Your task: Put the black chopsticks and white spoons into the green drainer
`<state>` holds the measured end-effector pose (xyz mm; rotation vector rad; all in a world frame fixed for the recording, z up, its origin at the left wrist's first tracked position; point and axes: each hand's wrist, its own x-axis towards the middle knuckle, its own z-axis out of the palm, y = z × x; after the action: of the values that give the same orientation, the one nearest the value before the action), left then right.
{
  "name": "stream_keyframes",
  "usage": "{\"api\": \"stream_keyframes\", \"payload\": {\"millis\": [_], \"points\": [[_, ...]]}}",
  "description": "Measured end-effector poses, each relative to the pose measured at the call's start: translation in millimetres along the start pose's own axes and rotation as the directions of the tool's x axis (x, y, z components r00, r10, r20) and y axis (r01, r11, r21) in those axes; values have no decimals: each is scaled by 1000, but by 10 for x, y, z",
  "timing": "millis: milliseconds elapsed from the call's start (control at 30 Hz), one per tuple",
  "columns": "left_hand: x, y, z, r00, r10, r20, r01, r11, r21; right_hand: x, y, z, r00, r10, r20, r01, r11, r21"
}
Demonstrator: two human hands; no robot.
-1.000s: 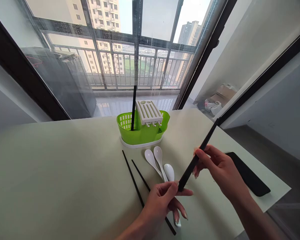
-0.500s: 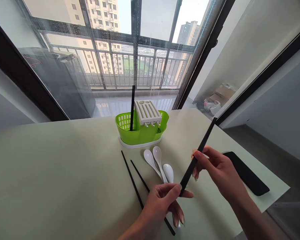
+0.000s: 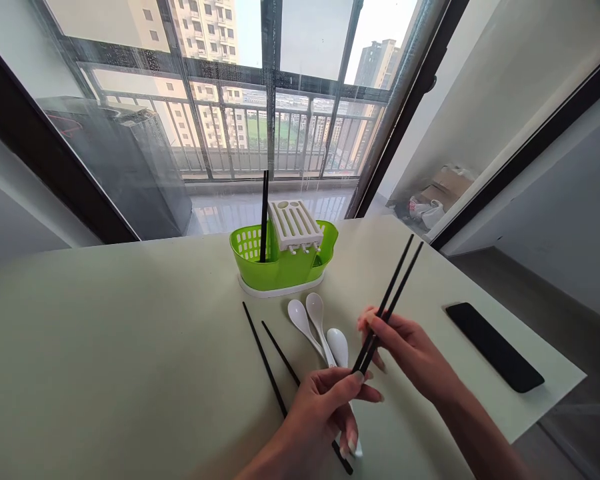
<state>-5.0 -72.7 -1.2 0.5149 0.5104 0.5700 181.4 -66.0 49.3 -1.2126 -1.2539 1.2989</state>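
Note:
Both my hands grip one pair of black chopsticks [image 3: 399, 279], held tilted above the table. My left hand [image 3: 325, 407] pinches their lower ends between thumb and fingers. Farther up, my right hand [image 3: 415, 347] is closed around both sticks, whose upper parts stand slightly apart. Beneath and beside my left hand lie two more black chopsticks [image 3: 263, 355], partly hidden by it. Three white spoons [image 3: 315, 308] rest just beyond, handles mostly covered by my hand. Behind them stands a green utensil holder [image 3: 280, 267] with a white slotted top [image 3: 296, 225] and black chopsticks [image 3: 265, 217] upright in its left basket.
A black phone-like slab [image 3: 495, 347] lies on the pale table [image 3: 105, 347] to the right, near its edge. Past the far edge is a glass sliding door [image 3: 310, 120] with a balcony railing. A cardboard box and bags [image 3: 440, 193] sit on the floor beyond.
My right hand has moved left and slightly down along the chopsticks. The two held sticks, close together before, now show a gap between them. My left hand has barely moved.

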Motion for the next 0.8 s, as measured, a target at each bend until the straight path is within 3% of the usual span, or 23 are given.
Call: {"api": "stream_keyframes", "payload": {"millis": [100, 367, 533, 633, 733, 800], "points": [[4, 30, 4, 1000, -4, 10, 5, 999, -40, 10, 12, 96, 990, 7, 141, -7, 1000, -3], [-10, 1, 15, 999, -35, 36, 36, 999, -38, 36, 69, 200, 958, 114, 264, -105, 993, -49], [-17, 1, 25, 998, -51, 20, 50, 998, 28, -29, 129, 264, 968, 155, 199, -160, 987, 9], [-19, 8, 37, 993, -80, 88, 72, 993, 91, -113, 132, 276, 981, 149, 125, -158, 985, 64], [-42, -9, 63, 987, -86, 138, 55, 975, 214, -240, 147, 256, 983, 170, 73, -178, 976, 122], [-68, -38, 94, 992, -61, 109, 21, 942, 334, -352, 152, 225, 976, 213, 45, -217, 965, 146]]}}
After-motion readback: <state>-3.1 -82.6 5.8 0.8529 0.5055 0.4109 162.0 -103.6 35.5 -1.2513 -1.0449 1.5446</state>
